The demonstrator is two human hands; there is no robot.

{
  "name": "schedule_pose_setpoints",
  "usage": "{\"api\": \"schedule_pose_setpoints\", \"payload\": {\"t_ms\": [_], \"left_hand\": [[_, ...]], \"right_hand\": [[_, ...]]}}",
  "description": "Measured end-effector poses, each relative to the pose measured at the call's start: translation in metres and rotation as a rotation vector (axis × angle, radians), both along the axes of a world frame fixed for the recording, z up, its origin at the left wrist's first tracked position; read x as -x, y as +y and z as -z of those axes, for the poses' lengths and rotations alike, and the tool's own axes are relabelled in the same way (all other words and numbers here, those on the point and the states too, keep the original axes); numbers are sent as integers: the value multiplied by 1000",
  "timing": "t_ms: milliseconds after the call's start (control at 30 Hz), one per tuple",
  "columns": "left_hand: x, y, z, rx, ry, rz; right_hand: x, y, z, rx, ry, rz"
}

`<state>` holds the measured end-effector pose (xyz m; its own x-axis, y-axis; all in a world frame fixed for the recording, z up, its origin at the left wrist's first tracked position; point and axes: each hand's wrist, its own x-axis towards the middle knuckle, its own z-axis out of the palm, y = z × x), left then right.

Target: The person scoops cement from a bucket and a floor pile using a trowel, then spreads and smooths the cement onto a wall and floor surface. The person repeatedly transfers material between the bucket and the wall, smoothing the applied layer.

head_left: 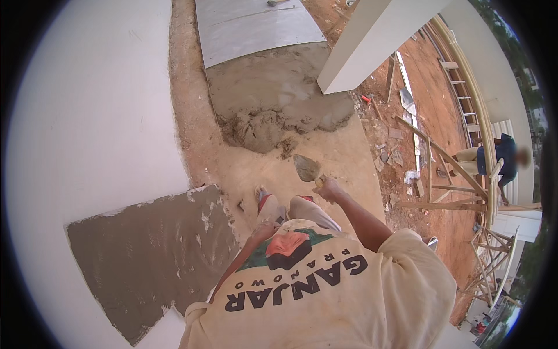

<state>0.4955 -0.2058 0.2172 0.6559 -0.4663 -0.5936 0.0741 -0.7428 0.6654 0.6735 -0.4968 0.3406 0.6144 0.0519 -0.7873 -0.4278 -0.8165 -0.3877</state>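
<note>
My right hand (pixel 329 189) is wrapped round the handle of a pointed trowel (pixel 306 168), whose blade is smeared with grey mortar. The blade hovers over, or rests near, the tan floor just in front of my legs; its exact height I cannot tell. Beyond it sits a heap of wet mortar (pixel 258 132), which runs into a smoother spread mortar layer (pixel 256 78) farther off. My left arm reaches down over my shirt, and my left hand (pixel 272 225) is by my left leg, its fingers not readable.
On my left a white wall (pixel 110 116) carries a grey plastered patch (pixel 157 250). A grey sheet (pixel 258 26) covers the far floor. A white pillar (pixel 372 43) rises beside the mortar. To the right are red soil, rubble, timber framing (pixel 447 157) and another person (pixel 494 160).
</note>
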Motion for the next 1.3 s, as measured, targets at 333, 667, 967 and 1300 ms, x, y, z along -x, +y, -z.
{"api": "schedule_pose_setpoints", "payload": {"t_ms": [333,667,967,1300], "left_hand": [[-104,18,13,91,129,62],[-246,-44,-43,-329,108,-253],[-282,-23,-57,-37,254,-362],[-308,18,-23,250,-53,157]], "right_hand": [[-88,-6,19,70,-21,124],[-204,-66,80,40,17,98],[-290,-85,88,34,-105,104],[-331,-38,87,77,-180,-2]]}}
